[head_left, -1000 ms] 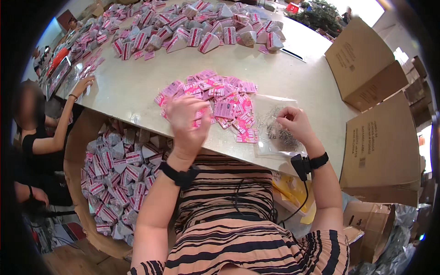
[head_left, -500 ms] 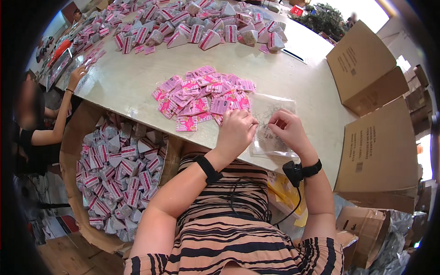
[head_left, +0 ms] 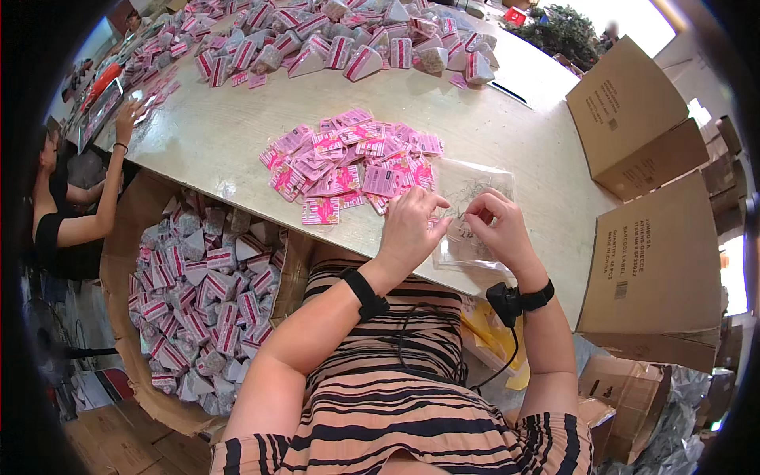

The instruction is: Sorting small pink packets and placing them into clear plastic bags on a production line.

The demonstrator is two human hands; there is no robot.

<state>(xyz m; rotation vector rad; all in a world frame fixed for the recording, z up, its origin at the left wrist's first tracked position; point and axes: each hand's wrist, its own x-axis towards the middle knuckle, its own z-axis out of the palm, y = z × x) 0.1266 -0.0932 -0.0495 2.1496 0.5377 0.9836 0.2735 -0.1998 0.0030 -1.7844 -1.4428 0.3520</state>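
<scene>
Change: bringing left hand [head_left: 412,229] from over pink cards [head_left: 336,162] to beside right hand [head_left: 505,231] above clear bag [head_left: 504,180] with thin wire pieces [head_left: 476,191] on worktop [head_left: 226,134], seemingly setting both to one job, pinching right grip together, leaving left grip's hold impossible to tell.

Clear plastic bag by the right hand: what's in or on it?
Thin, wire-like pieces show in or on the clear plastic bag; which, I can't tell. Whatever lies behind the right hand is covered.
</scene>
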